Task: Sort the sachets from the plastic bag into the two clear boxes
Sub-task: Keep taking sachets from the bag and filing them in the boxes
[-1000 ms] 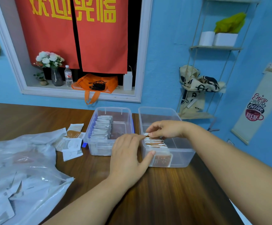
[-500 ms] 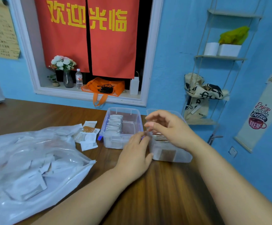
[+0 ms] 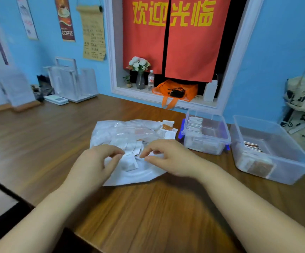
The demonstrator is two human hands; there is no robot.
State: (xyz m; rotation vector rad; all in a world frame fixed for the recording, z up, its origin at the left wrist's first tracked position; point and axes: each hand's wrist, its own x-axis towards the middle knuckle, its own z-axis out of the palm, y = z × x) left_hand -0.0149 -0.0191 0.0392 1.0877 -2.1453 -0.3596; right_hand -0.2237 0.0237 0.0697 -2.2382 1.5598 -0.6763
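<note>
Both hands have left the right-hand box and come back over the plastic bag (image 3: pixel 122 132) for more sachets.

Left hand (image 3: pixel 95 161) and right hand (image 3: pixel 168 157) sit with fingers curled, tips nearly meeting above a white sachet (image 3: pixel 129 162) inside the bag; whether either pinches the film or a packet, I cannot tell through the blur. Further right stand the blue-latched clear box (image 3: pixel 202 147) with its row of pale sachets, then the larger clear box (image 3: pixel 292 167) holding brown ones. Plenty remains in the bag, so sorting looks far from finished.
</note>
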